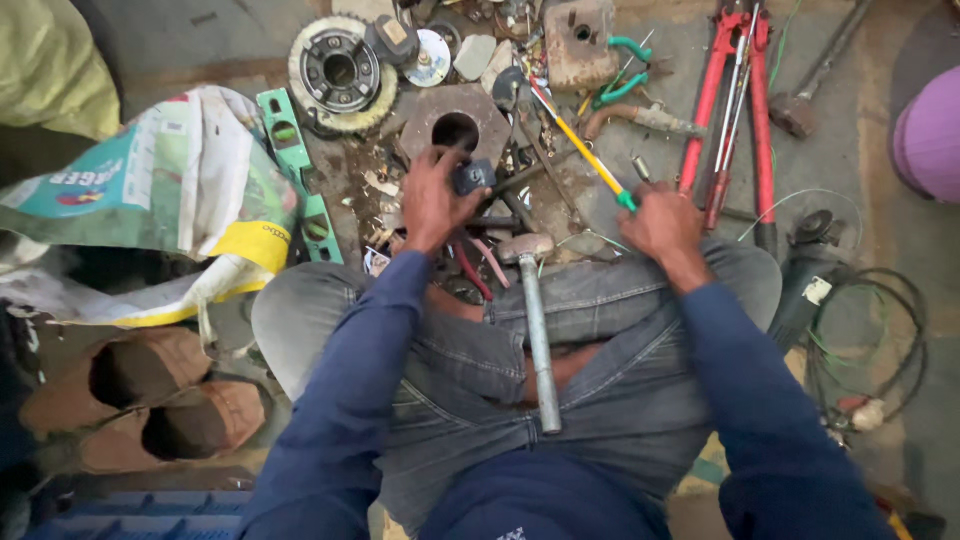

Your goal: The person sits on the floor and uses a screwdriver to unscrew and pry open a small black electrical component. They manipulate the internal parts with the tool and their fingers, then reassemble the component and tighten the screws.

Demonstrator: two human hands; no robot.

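Dark block [473,176] at left-hand fingers [447,178]

Repair workshop floor: scattered metal parts, a gear [340,72], red bolt cutters [738,100], a hammer [535,320], a level [298,170] and an angle grinder [812,270] on bare concrete

Hammer [537,320] lies on the lap, between both hands.

A large crumpled sack [170,190] is seen at the left on the floor, white with teal, red and yellow printed panels. A small white label [817,290] is stuck on the dark power tool [805,285] at the right.
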